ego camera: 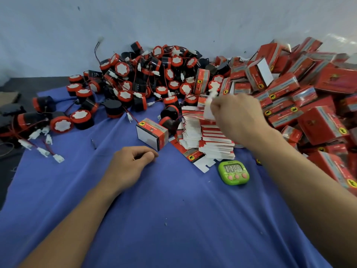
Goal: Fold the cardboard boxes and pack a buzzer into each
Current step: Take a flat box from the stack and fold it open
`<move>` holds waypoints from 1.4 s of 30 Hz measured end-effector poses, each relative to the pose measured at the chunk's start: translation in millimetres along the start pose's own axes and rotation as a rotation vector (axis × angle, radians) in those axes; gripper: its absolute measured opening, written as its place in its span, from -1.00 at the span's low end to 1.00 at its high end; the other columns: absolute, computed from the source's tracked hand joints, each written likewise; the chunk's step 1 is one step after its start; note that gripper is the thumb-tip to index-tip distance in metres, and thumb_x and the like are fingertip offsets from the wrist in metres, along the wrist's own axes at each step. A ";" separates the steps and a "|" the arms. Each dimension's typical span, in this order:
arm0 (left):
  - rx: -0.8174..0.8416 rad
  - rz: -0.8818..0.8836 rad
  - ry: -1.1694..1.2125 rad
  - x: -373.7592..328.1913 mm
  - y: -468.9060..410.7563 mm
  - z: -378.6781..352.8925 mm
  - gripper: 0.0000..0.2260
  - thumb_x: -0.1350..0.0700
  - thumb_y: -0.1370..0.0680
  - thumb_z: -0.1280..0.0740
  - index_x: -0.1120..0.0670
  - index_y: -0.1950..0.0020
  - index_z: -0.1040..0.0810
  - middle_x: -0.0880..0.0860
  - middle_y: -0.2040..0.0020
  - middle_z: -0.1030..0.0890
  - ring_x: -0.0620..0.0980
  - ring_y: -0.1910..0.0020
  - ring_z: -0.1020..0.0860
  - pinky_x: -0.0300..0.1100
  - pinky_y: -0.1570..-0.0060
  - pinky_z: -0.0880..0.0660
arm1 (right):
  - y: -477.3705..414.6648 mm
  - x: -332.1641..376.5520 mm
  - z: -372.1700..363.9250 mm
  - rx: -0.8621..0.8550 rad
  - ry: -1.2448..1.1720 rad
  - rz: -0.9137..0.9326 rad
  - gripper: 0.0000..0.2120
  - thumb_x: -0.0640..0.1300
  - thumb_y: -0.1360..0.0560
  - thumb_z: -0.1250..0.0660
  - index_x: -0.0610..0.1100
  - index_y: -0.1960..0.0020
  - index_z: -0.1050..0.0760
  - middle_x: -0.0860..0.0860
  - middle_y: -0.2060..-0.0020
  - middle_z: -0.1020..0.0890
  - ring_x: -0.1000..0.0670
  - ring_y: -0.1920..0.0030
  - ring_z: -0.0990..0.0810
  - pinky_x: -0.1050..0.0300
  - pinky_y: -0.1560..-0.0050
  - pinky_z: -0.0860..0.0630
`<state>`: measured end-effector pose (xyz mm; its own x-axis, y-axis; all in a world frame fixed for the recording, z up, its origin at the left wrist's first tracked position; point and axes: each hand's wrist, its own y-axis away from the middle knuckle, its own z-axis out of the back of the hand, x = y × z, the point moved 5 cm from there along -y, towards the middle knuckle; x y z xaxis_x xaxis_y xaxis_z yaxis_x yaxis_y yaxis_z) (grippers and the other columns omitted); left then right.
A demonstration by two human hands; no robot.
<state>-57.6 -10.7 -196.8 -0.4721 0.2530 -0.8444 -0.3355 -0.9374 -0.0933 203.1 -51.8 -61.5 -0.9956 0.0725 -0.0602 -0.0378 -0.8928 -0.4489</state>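
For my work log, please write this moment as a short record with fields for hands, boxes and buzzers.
left hand: rests on blue cloth, loosely curled, holds nothing
right hand: pinches a flat box blank above the blank stack
folded box: on the cloth beyond the left hand
buzzers: loose pile at the back
closed boxes: heap on the right
timer: green, beside the stack

A deep blue cloth is lying under everything. The buzzers are showing black bodies, red bands and white faces, trailing red and black wires with white plugs. The boxes are glowing red, each carrying a yellow badge with a black animal. The flat boxes are showing red and white. The timer is shining lime green, with pink buttons.
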 end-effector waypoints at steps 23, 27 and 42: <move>-0.022 0.184 0.738 -3.7 -0.2 15.0 -0.77 0.27 -0.58 -0.34 0.11 0.09 -0.80 0.20 -0.01 -0.76 0.13 0.10 -0.75 -0.05 0.16 -0.70 | 72.7 77.6 -47.7 -0.363 -0.570 -0.301 -0.52 -0.28 -0.51 -0.19 -0.01 -0.37 -0.54 0.03 -0.14 -0.69 -0.07 -0.15 -0.57 -0.04 -0.16 -0.51; -0.098 0.178 0.758 0.3 -0.6 24.3 -0.82 0.19 -0.44 -0.37 0.15 0.15 -0.78 0.20 0.09 -0.75 0.14 0.19 -0.73 -0.06 0.26 -0.67 | 81.6 114.9 -31.8 -0.436 -0.465 0.107 -0.48 -0.32 -0.38 -0.04 -0.13 -0.15 -0.67 0.00 -0.25 -0.66 -0.15 -0.16 -0.49 -0.01 -0.14 -0.32; 0.022 0.242 1.027 -2.7 6.9 13.5 -0.65 0.13 -0.43 -0.27 0.13 -0.07 -0.78 0.21 -0.13 -0.68 0.19 0.01 -0.64 0.13 -0.05 -0.57 | 82.7 135.6 -45.1 -0.053 -0.769 0.176 -0.51 -0.23 -0.46 -0.51 -0.07 -0.37 -0.53 -0.01 -0.56 -0.35 -0.08 -0.59 -0.19 -0.11 -0.51 -0.31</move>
<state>-69.7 -14.6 -188.1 0.3850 -0.2738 -0.8813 -0.3439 -0.9288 0.1383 68.8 -95.7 -146.9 -0.7676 -0.4131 0.4901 0.1109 -0.8386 -0.5333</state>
